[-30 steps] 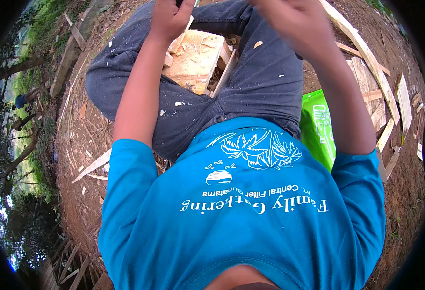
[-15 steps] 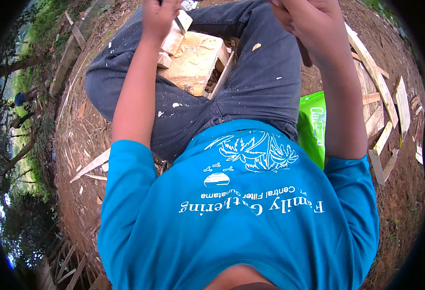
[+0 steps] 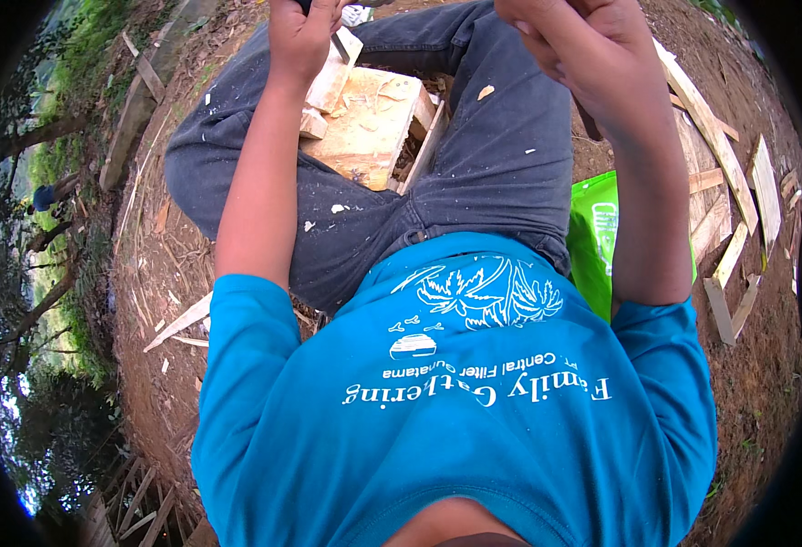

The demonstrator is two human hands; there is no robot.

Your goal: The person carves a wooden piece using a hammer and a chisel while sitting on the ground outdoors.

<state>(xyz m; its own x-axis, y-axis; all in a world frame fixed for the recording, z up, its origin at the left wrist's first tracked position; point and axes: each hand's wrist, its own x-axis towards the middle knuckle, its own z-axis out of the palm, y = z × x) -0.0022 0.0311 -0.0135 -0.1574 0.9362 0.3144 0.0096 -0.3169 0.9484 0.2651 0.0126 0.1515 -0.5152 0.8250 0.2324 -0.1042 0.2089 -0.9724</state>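
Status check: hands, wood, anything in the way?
Left hand gripping black object; right hand curled, hold unclear. Large pale rectangular wooden block, thin pale shavings on top.

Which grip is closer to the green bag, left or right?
Right. The right grip is above the green bag in the picture; the left grip is farther off, up and to the left.

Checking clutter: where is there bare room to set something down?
Mostly bare: the reddish-brown soil right of the blue short-sleeved T-shirt, below two short pale wooden offcuts. Crowded: the ground right of the bright green bag, with long pale wooden planks, and the pale wooden block between the dark grey denim legs, strewn with shavings.
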